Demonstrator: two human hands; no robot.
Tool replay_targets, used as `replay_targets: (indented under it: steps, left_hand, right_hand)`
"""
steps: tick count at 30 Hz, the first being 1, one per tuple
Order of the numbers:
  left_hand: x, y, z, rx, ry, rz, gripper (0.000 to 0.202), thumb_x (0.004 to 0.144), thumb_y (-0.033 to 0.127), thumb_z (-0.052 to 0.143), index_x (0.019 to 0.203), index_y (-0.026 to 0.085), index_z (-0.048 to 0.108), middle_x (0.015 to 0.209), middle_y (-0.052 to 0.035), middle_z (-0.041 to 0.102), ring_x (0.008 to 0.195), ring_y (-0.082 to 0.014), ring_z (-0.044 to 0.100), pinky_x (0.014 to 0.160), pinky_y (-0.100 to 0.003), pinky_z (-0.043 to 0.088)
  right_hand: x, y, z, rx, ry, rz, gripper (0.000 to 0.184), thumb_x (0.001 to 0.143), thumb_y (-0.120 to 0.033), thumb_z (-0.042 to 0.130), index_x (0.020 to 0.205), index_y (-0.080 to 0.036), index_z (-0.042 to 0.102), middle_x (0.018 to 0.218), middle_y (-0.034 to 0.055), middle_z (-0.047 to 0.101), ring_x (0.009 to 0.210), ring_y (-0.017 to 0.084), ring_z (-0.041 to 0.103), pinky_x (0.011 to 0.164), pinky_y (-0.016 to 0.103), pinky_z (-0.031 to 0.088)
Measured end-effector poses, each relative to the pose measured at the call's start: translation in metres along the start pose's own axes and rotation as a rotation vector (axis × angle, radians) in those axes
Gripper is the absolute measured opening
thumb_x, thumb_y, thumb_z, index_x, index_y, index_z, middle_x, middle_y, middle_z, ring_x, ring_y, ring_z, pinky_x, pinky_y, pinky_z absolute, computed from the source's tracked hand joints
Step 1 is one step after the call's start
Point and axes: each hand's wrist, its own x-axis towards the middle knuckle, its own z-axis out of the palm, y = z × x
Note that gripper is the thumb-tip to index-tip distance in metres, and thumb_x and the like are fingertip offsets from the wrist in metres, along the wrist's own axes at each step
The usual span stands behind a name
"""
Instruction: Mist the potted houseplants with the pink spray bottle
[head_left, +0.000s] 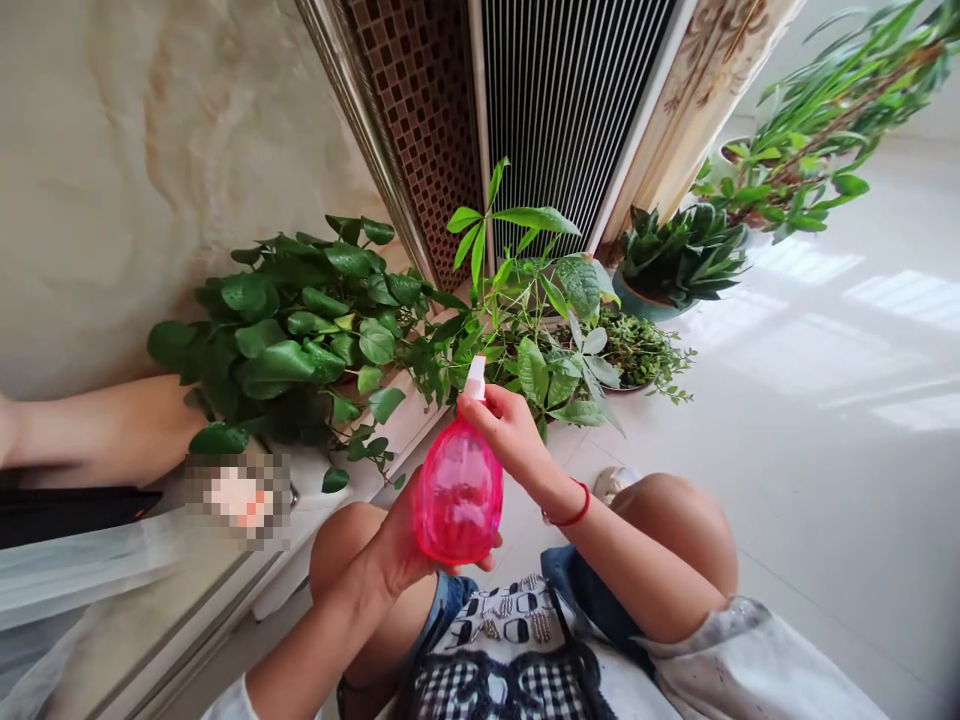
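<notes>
A clear pink spray bottle (459,490) with a white nozzle (477,375) is held up in front of my knees. My left hand (409,535) supports the bottle from below and behind, its fingertips showing under the base. Around the bottle's neck and nozzle, my right hand (506,425) is closed, with a red cord on the wrist. Just beyond the nozzle stands a leafy green plant (536,370). To its left spreads a bushy plant with broad dark leaves (300,330); drops of water show on some leaves.
A low ledge (169,600) on the left bears a black item (67,515), clear plastic sheeting (75,590) and a blurred-out object. Another person's arm (105,430) reaches in there. More potted plants (679,255) stand at the right by the curtain (686,120), on the tiled floor (825,480).
</notes>
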Motion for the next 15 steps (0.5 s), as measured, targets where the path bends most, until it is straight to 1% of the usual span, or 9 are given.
replay_targets:
  steps: [1, 3, 7, 9, 11, 13, 15]
  left_hand:
    - [-0.001, 0.0, -0.005, -0.004, -0.016, 0.006, 0.073, 0.097, 0.066, 0.05, 0.132, 0.004, 0.066, 0.111, -0.026, 0.077, 0.092, -0.0338, 0.077, 0.056, -0.023, 0.056]
    - [-0.004, 0.0, -0.011, -0.002, 0.005, 0.002, 0.072, 0.098, 0.064, 0.05, 0.134, 0.003, 0.064, 0.111, -0.027, 0.076, 0.09, -0.035, 0.077, 0.056, -0.025, 0.057]
    - [-0.009, 0.002, -0.012, 0.069, 0.135, -0.049, 0.067, 0.099, 0.064, 0.045, 0.119, 0.004, 0.068, 0.102, -0.0237, 0.078, 0.082, -0.0322, 0.078, 0.051, -0.023, 0.054]
    - [-0.01, 0.003, -0.011, 0.087, 0.172, -0.077, 0.066, 0.098, 0.064, 0.044, 0.113, 0.005, 0.07, 0.098, -0.023, 0.078, 0.08, -0.0317, 0.078, 0.048, -0.022, 0.052]
    - [-0.01, 0.001, -0.012, 0.091, 0.172, -0.099, 0.066, 0.097, 0.064, 0.046, 0.11, 0.005, 0.071, 0.097, -0.0237, 0.078, 0.079, -0.0322, 0.078, 0.046, -0.022, 0.052]
    - [-0.009, -0.001, -0.014, 0.106, 0.168, -0.097, 0.067, 0.094, 0.066, 0.048, 0.107, 0.004, 0.071, 0.095, -0.024, 0.077, 0.076, -0.0319, 0.078, 0.045, -0.022, 0.05]
    - [-0.008, -0.004, -0.015, 0.137, 0.196, -0.091, 0.069, 0.094, 0.068, 0.046, 0.106, 0.004, 0.071, 0.089, -0.0226, 0.077, 0.072, -0.0305, 0.077, 0.044, -0.022, 0.049]
  right_hand:
    - [-0.001, 0.002, 0.003, -0.005, 0.012, -0.003, 0.039, 0.083, -0.058, 0.058, 0.071, -0.022, 0.049, 0.07, -0.002, 0.051, 0.066, 0.013, 0.043, 0.062, 0.03, 0.032]
    - [-0.004, 0.006, 0.007, -0.029, 0.052, 0.003, 0.036, 0.083, -0.056, 0.059, 0.076, -0.021, 0.054, 0.074, -0.0008, 0.056, 0.07, 0.015, 0.047, 0.065, 0.03, 0.035]
    - [-0.012, 0.011, 0.012, -0.086, 0.126, 0.032, 0.035, 0.082, -0.056, 0.06, 0.085, -0.021, 0.059, 0.084, 0.0021, 0.062, 0.078, 0.018, 0.052, 0.071, 0.032, 0.04]
    - [-0.015, 0.012, 0.012, -0.085, 0.127, 0.029, 0.035, 0.083, -0.056, 0.059, 0.084, -0.021, 0.059, 0.084, 0.0023, 0.062, 0.079, 0.019, 0.052, 0.072, 0.032, 0.04]
    - [-0.018, 0.013, 0.011, -0.075, 0.118, 0.018, 0.034, 0.085, -0.055, 0.058, 0.08, -0.021, 0.058, 0.081, 0.0018, 0.061, 0.076, 0.018, 0.052, 0.07, 0.032, 0.039]
    - [-0.022, 0.014, 0.01, -0.059, 0.11, 0.016, 0.035, 0.086, -0.055, 0.058, 0.077, -0.022, 0.056, 0.078, 0.0017, 0.061, 0.073, 0.017, 0.051, 0.068, 0.032, 0.038]
    - [-0.025, 0.016, 0.009, -0.041, 0.114, 0.032, 0.034, 0.086, -0.055, 0.057, 0.078, -0.022, 0.055, 0.079, 0.0022, 0.061, 0.073, 0.018, 0.051, 0.068, 0.032, 0.038]
